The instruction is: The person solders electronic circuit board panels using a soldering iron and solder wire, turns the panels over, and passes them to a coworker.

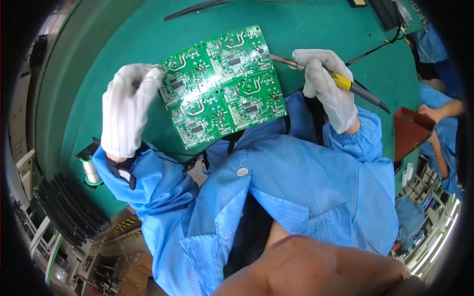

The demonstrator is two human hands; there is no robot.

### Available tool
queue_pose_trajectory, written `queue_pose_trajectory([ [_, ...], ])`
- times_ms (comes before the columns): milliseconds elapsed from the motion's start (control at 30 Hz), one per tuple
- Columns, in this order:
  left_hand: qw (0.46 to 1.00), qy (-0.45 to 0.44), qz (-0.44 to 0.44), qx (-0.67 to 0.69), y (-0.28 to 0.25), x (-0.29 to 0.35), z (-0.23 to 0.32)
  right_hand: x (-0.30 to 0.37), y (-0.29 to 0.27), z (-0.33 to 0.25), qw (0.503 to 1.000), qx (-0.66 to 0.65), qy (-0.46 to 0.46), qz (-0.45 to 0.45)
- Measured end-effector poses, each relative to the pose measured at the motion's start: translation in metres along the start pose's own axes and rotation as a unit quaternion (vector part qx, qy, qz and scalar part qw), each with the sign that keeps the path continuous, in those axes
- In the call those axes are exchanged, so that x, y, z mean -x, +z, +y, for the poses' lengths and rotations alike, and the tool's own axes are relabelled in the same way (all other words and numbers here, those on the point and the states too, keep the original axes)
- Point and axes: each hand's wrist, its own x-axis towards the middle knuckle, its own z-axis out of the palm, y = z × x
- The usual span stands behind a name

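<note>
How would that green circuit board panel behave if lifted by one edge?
The green circuit board panel probably stays stiff: it looks flat, with only the left hand at its edge. Likely light, being thin. Its small mounted parts look fragile, and the right hand's soldering iron tip is close.

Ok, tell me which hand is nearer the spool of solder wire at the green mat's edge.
Left. The left hand grips the green circuit board just above the spool; the right hand holds the soldering iron far across.
</note>
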Motion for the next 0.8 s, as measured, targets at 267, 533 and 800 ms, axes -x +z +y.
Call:
queue_pose_trajectory([
  [267, 0.997, -0.057, -0.041, 0.022, 0.001, -0.004, -0.017, 0.005, 0.014, 0.009, 0.998, -0.051, 0.034, 0.02],
  [533, 0.993, 0.107, 0.034, -0.037, 0.013, -0.022, -0.044, -0.024, 0.031, 0.001, 0.999, -0.038, -0.032, -0.018],
  [800, 0.998, 0.051, 0.026, -0.022, 0.016, -0.019, -0.03, -0.033, 0.025, 0.002, 0.997, -0.008, -0.059, -0.054],
])
